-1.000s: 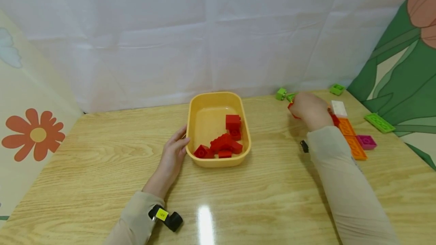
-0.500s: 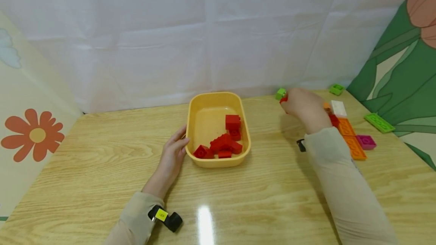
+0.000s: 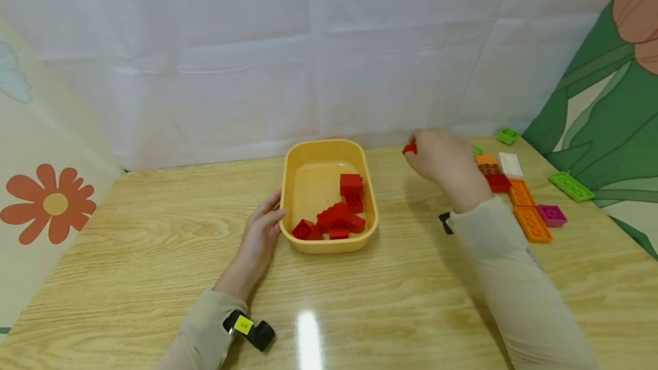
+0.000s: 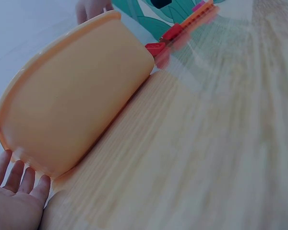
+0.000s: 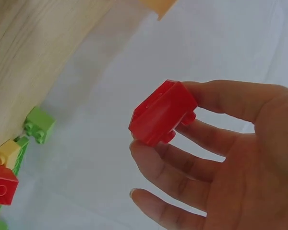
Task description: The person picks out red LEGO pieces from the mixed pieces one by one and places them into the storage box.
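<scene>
Right-wrist view: a red brick (image 5: 163, 115) sits pinched in the fingers of a person's right hand (image 5: 245, 163), its studs turned toward the palm. Head view places that brick near the yellow tray (image 3: 331, 248), to the tray's right and toward the cloth backdrop (image 3: 231, 61). At the tray's left wall is the left hand (image 3: 259, 236), its fingers spread against the outside and its thumb at the rim. Several red pieces (image 3: 336, 216) lie inside the tray, gathered along its near end and right side. Farther right on the wooden surface (image 3: 154, 233) lie an orange brick (image 3: 487, 163), a second red brick (image 3: 497, 183), a white brick (image 3: 510, 165), two orange plates (image 3: 533, 225), a magenta brick (image 3: 552, 216), a long green plate (image 3: 572, 186) and a small green brick (image 3: 508, 136). Large flower prints (image 3: 55, 204) flank the scene on both sides.
</scene>
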Available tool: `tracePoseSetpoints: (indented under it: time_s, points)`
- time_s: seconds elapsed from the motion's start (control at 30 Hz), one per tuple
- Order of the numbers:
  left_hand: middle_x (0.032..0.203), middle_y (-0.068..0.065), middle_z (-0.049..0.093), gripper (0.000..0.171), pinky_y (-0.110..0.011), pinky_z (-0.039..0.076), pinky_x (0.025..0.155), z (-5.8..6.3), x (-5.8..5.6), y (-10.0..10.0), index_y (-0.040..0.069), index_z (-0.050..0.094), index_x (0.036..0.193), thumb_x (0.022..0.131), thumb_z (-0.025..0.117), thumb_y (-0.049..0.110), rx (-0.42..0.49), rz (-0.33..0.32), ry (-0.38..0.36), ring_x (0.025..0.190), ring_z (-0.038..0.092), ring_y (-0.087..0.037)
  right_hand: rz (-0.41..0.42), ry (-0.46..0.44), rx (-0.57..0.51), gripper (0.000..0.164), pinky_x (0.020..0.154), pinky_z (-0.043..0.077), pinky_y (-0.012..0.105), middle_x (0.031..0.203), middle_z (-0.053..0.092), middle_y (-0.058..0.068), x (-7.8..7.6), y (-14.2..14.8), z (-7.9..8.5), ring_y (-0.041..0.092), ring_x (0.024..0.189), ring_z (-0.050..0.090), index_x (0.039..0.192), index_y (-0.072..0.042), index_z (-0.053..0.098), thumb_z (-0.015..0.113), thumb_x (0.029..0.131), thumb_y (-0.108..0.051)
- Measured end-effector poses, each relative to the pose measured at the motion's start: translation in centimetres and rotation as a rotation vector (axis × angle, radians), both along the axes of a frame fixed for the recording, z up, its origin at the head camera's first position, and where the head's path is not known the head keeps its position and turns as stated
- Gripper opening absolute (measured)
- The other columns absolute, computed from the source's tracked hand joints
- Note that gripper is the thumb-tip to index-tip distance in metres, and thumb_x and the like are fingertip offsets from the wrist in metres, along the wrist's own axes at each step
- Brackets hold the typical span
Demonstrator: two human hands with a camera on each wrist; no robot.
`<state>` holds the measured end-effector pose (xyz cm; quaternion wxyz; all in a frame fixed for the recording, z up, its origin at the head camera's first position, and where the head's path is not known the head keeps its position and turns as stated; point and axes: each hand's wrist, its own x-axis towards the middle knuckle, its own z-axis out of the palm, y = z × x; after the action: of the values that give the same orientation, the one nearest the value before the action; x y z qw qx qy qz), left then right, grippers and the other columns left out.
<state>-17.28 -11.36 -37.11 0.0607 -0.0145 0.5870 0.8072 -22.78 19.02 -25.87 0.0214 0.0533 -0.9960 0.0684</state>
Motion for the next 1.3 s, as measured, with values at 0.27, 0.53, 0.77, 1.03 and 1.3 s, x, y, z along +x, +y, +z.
tracePoseSetpoints:
  time_s: [0.27,0.53,0.77,1.03,1.3]
  points:
    - [0.155,-0.013,0.03,0.054,-0.008,0.046,0.088,-0.1,0.0,0.1,0.0,0.03,0.146,0.093,0.041,0.002,0.0,-0.004,0.001,0.133,0.036,-0.021,0.022,0.07,0.046,0.033,0.075,0.053,0.058,0.108,0.065,0.023,0.4,-1.7,-0.1,0.036,0.09,0.059,0.114,-0.001,0.06,0.052,0.09,-0.023]
    - [0.154,-0.014,0.03,0.054,-0.007,0.046,0.087,-0.1,0.0,0.2,0.0,0.03,0.146,0.092,0.041,0.002,0.006,-0.001,0.007,0.133,0.036,-0.021,0.073,0.12,0.087,0.031,0.073,0.055,0.053,0.103,0.065,0.018,0.4,-3.5,-0.7,0.033,0.087,0.06,0.11,-0.004,0.061,0.053,0.089,-0.025]
    - [0.154,-0.014,0.03,0.054,-0.007,0.046,0.087,0.0,0.0,0.2,0.0,0.031,0.146,0.092,0.041,0.002,0.003,-0.004,0.009,0.133,0.036,-0.021,0.163,0.17,0.126,0.034,0.068,0.057,0.046,0.102,0.066,0.015,0.4,-4.6,-1.4,0.029,0.081,0.06,0.113,-0.005,0.06,0.052,0.089,-0.028]
    - [0.154,-0.013,0.031,0.054,-0.006,0.047,0.087,0.0,0.0,0.3,0.0,0.031,0.145,0.092,0.041,0.002,0.004,-0.004,0.009,0.132,0.037,-0.021,0.216,0.237,0.119,0.032,0.066,0.056,0.043,0.101,0.067,0.012,0.7,-5.5,-1.7,0.027,0.08,0.06,0.111,-0.006,0.062,0.055,0.088,-0.027]
    - [0.154,-0.012,0.031,0.055,-0.007,0.046,0.088,0.0,0.0,0.3,0.001,0.031,0.146,0.092,0.041,0.003,-0.001,-0.001,-0.001,0.132,0.037,-0.021,0.266,0.248,0.106,0.032,0.066,0.056,0.043,0.102,0.066,0.013,1.1,-6.0,-1.5,0.027,0.081,0.06,0.112,-0.007,0.061,0.056,0.088,-0.029]
